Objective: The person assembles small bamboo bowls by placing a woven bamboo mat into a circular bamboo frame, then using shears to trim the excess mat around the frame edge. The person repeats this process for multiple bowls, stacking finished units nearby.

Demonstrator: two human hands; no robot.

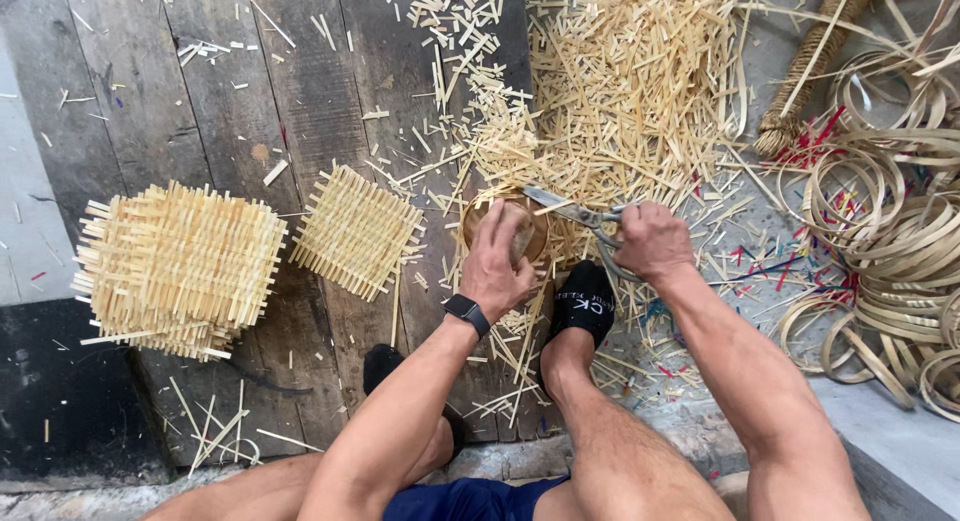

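My left hand [497,264] presses down on a small round wooden mould with woven bamboo over it [527,233], held on the plank floor. A dark smartwatch [467,312] sits on that wrist. My right hand [652,242] grips the handles of metal scissors [566,209], whose blades point left across the top edge of the round piece. My foot in a black sock [583,303] rests just below the two hands.
A loose square woven bamboo mat [357,230] lies left of the hands, and a stack of such mats [180,270] further left. A heap of cut bamboo slivers [625,81] covers the boards ahead. Coiled bamboo hoops [890,241] pile up at right, beside a rope bundle [810,66].
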